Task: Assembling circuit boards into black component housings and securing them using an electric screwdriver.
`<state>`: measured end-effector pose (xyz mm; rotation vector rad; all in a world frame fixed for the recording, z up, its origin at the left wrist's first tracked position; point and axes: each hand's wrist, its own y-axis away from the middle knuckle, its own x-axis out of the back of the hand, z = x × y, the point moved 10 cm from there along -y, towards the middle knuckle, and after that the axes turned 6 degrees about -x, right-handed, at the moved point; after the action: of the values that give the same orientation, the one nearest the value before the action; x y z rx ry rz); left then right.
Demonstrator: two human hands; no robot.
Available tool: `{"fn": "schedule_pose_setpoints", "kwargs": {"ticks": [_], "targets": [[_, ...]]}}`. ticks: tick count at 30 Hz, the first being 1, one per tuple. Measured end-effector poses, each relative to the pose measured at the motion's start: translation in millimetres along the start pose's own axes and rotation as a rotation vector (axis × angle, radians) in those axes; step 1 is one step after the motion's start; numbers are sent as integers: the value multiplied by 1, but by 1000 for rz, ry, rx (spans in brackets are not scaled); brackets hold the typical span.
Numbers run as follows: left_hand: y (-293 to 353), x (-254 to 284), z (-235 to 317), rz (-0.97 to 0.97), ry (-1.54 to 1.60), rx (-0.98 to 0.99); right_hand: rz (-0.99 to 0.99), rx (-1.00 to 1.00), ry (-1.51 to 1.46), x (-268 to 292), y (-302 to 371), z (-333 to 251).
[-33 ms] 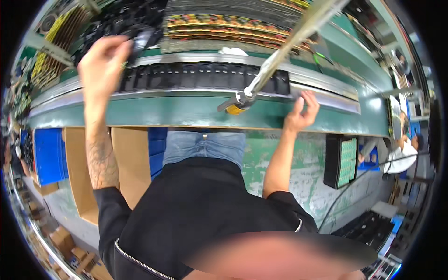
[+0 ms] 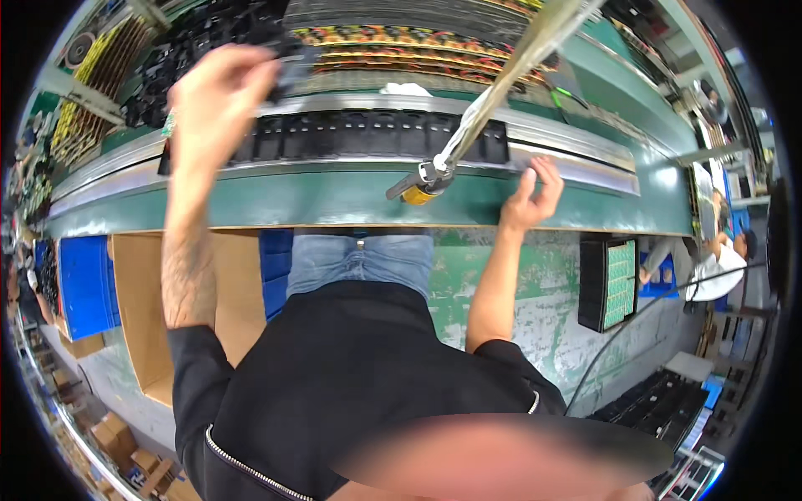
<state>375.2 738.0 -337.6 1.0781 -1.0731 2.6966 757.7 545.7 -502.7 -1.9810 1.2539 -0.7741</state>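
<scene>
My left hand is raised over the left part of the bench, its thumb and fingers pinched on a small dark part, which motion smears. Below it a row of black plastic frames lies along a metal rail; my forearm covers part of its left end. My right hand rests by the rail just beyond the row's right end, fingers loosely curled and apart, with nothing in them. Between my hands hangs a powered screwdriver with a yellow band, in front of the row.
A heap of black parts lies at the back left. Stacked circuit boards stand behind the rail, with a white scrap before them. Under the bench are a cardboard box and blue bins. Another person sits far right.
My left hand has moved right and slightly away from me, with the dark part at its fingers. The row of frames appears shifted left along the rail. My right hand has barely moved.
</scene>
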Motion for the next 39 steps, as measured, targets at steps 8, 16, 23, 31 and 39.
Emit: {"fn": "schedule_pose_setpoints", "kwargs": {"ticks": [8,16,23,31,39], "targets": [[-19,-306,160,-583,344,-225,-104,-656,-373,18,-44,33],[34,-311,159,-717,721,47,-475,-678,163,-1,-71,67],[56,-75,10,-27,373,112,-518,-507,441,-21,-74,70],[156,120,-222,369,-510,371,-313,-113,296,2,-61,36],[151,84,-216,257,-284,405,-325,-163,435,-36,-129,-4]]}}
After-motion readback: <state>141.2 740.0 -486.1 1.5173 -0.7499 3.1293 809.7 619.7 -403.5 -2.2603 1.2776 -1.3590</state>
